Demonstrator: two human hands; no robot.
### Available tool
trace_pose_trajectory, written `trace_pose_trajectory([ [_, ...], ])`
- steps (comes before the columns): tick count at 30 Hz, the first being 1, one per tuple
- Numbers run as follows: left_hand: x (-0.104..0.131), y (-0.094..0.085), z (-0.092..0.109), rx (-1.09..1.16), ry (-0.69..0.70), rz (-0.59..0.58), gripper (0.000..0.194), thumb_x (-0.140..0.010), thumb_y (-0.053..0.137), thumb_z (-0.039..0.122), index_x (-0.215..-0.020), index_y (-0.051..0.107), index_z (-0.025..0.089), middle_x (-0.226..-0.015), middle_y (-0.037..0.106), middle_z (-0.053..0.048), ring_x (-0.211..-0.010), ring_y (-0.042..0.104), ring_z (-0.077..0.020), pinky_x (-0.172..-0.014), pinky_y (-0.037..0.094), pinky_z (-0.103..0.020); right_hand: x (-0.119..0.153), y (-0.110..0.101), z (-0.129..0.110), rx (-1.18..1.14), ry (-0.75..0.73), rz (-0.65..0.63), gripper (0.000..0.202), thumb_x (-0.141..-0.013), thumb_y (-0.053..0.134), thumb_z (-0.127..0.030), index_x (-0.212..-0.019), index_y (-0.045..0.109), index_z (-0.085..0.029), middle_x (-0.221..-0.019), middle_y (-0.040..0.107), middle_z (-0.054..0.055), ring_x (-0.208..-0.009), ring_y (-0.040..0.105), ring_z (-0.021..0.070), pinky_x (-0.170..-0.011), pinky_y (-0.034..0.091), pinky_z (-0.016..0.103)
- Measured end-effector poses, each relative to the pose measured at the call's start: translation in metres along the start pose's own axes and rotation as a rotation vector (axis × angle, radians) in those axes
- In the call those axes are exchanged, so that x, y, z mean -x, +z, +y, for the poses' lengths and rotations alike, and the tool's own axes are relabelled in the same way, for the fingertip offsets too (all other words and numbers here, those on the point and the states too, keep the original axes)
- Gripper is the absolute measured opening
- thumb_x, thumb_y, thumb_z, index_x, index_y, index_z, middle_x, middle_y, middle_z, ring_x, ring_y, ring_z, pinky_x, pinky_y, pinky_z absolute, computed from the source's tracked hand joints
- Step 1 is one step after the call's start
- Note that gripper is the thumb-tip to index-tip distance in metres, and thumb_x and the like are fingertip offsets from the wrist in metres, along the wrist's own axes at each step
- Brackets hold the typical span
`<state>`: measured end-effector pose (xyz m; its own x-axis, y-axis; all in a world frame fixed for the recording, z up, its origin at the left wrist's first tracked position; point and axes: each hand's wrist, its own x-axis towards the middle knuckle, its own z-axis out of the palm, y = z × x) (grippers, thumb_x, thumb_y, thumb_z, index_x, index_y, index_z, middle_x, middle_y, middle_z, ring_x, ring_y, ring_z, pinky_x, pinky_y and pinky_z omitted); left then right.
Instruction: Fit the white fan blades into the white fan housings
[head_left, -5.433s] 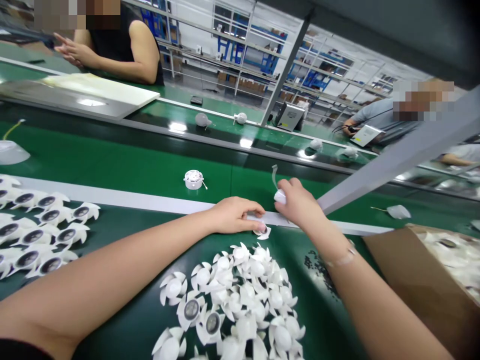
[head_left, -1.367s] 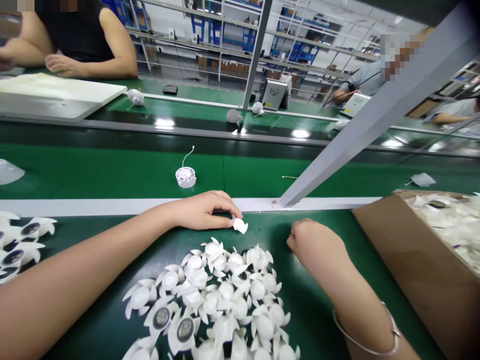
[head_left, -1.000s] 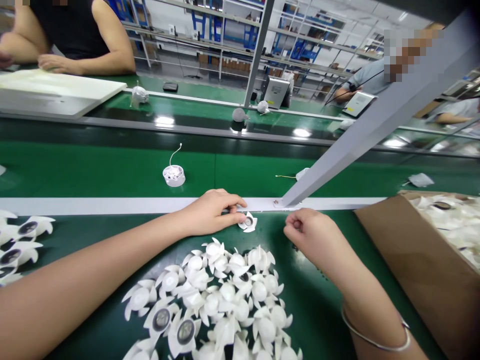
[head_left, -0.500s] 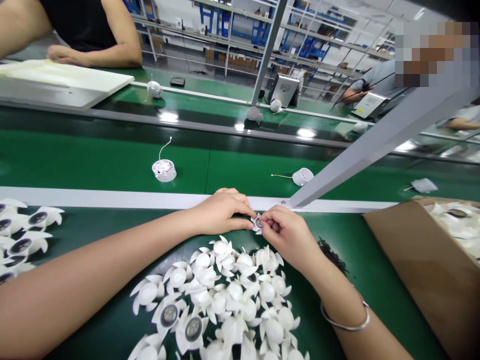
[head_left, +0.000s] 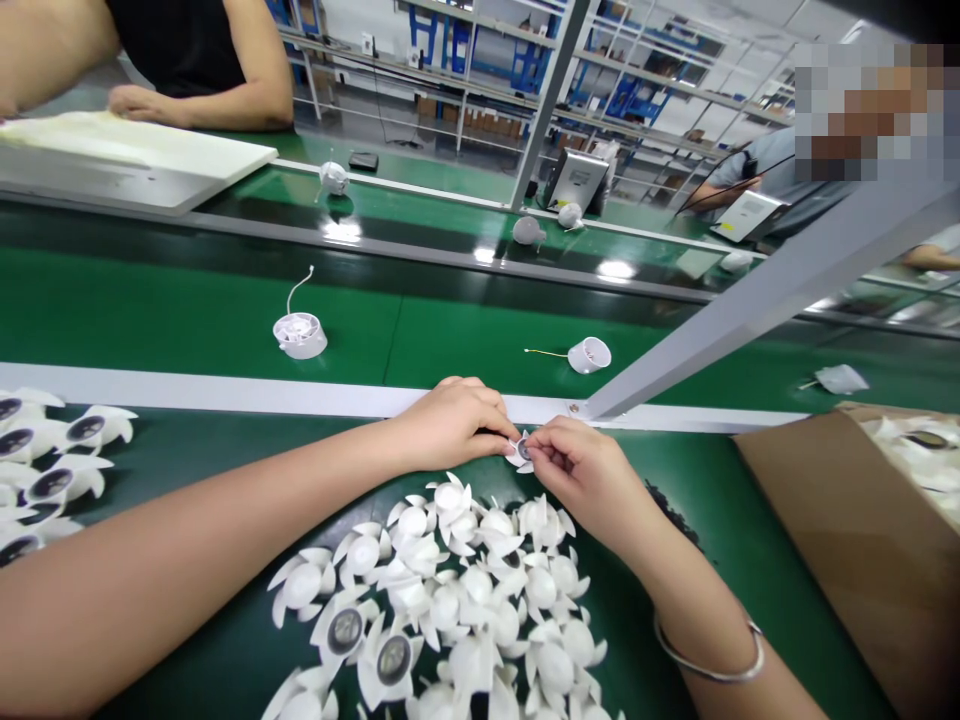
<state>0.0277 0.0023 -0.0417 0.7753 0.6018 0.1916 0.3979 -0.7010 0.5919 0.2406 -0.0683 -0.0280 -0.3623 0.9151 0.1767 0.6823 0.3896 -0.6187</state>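
Between the left hand (head_left: 463, 425) and the right hand (head_left: 583, 465), at the fingertips of both, is a fan impeller (head_left: 520, 459). On the near side of the hands, a pile of impellers (head_left: 476, 583) spreads over the workbench (head_left: 712, 465); more impellers (head_left: 58, 480) lie well left of the left hand. Right of the right hand come a heap of small parts (head_left: 679, 517), then a filled cardboard box (head_left: 817, 520). Beyond both hands runs a rail (head_left: 187, 390), with a post's (head_left: 720, 310) foot on it just past the right hand. Behind the rail, on the belt (head_left: 450, 335), one fan housing (head_left: 301, 338) sits ahead-left of the left hand, another (head_left: 589, 356) ahead of the right.
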Motion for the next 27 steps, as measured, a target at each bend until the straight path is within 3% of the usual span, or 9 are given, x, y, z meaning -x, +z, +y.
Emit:
trace_pose_trajectory([
  [6, -0.001, 0.001, -0.001, 0.004, 0.006, 0.016, 0.018, -0.09, 0.067, 0.041, -0.102, 0.077, 0.031, -0.099, 0.073, 0.0, -0.096, 0.059, -0.0198, -0.089, 0.039, -0.033, 0.004, -0.005, -0.009, 0.204, -0.082, -0.064, 0.024, -0.097, 0.046, -0.017, -0.09, 0.069, -0.017, -0.085, 0.063, 0.005, -0.077, 0.059, 0.0161, -0.069, 0.045, 0.028],
  [11, -0.001, 0.002, -0.004, 0.019, 0.015, 0.023, 0.019, -0.089, 0.067, 0.04, -0.103, 0.077, 0.031, -0.099, 0.073, 0.0, -0.093, 0.059, -0.0189, -0.088, 0.039, -0.033, 0.009, -0.01, -0.022, 0.497, -0.187, -0.122, 0.031, -0.097, 0.042, -0.018, -0.1, 0.072, -0.012, -0.077, 0.06, 0.006, -0.067, 0.057, 0.0179, -0.06, 0.042, 0.031],
  [15, 0.0, 0.0, -0.004, 0.033, 0.027, 0.014, 0.019, -0.089, 0.068, 0.041, -0.102, 0.077, 0.031, -0.098, 0.073, 0.001, -0.093, 0.059, -0.0184, -0.088, 0.039, -0.033, 0.011, -0.018, -0.014, 0.332, -0.168, -0.165, 0.03, -0.098, 0.044, -0.02, -0.107, 0.073, -0.019, -0.081, 0.064, 0.005, -0.072, 0.059, 0.0163, -0.064, 0.046, 0.029],
  [17, 0.001, -0.001, -0.004, 0.033, 0.039, 0.013, 0.019, -0.088, 0.069, 0.042, -0.101, 0.077, 0.031, -0.097, 0.073, 0.0, -0.093, 0.059, -0.0183, -0.089, 0.039, -0.033, 0.011, -0.022, -0.004, 0.207, -0.166, -0.057, 0.028, -0.098, 0.046, -0.021, -0.11, 0.072, -0.022, -0.088, 0.067, 0.005, -0.079, 0.062, 0.0164, -0.072, 0.05, 0.029],
  [20, 0.003, -0.001, -0.005, 0.022, 0.051, 0.022, 0.019, -0.088, 0.069, 0.044, -0.101, 0.077, 0.032, -0.098, 0.072, 0.0, -0.094, 0.058, -0.0187, -0.091, 0.037, -0.034, 0.004, -0.026, 0.009, 0.188, -0.103, 0.202, 0.025, -0.096, 0.048, -0.023, -0.106, 0.071, -0.02, -0.096, 0.068, 0.008, -0.087, 0.064, 0.0191, -0.079, 0.053, 0.033],
  [23, 0.004, 0.001, -0.007, 0.014, 0.083, 0.023, 0.02, -0.089, 0.068, 0.043, -0.101, 0.077, 0.032, -0.098, 0.073, 0.0, -0.094, 0.059, -0.0184, -0.089, 0.038, -0.033, -0.017, -0.027, 0.014, 0.284, -0.034, 0.275, 0.033, -0.092, 0.047, -0.019, -0.119, 0.065, -0.017, -0.11, 0.063, 0.013, -0.097, 0.062, 0.0233, -0.08, 0.055, 0.037],
  [25, 0.004, 0.002, -0.008, 0.006, 0.127, 0.032, 0.02, -0.09, 0.067, 0.041, -0.102, 0.077, 0.029, -0.097, 0.073, -0.001, -0.093, 0.06, -0.0181, -0.087, 0.039, -0.032, -0.04, -0.025, 0.015, 0.426, -0.035, 0.211, 0.054, -0.085, 0.048, -0.011, -0.139, 0.052, -0.015, -0.133, 0.052, 0.02, -0.122, 0.052, 0.03, -0.095, 0.05, 0.046],
  [27, 0.004, 0.003, -0.01, 0.001, 0.18, 0.051, 0.02, -0.09, 0.066, 0.039, -0.102, 0.078, 0.027, -0.097, 0.074, -0.003, -0.093, 0.061, -0.0181, -0.088, 0.039, -0.032, -0.067, -0.021, 0.019, 0.614, -0.028, 0.105, 0.074, -0.077, 0.052, -0.003, -0.149, 0.04, -0.017, -0.152, 0.033, 0.021, -0.142, 0.027, 0.0385, -0.109, 0.034, 0.059],
])
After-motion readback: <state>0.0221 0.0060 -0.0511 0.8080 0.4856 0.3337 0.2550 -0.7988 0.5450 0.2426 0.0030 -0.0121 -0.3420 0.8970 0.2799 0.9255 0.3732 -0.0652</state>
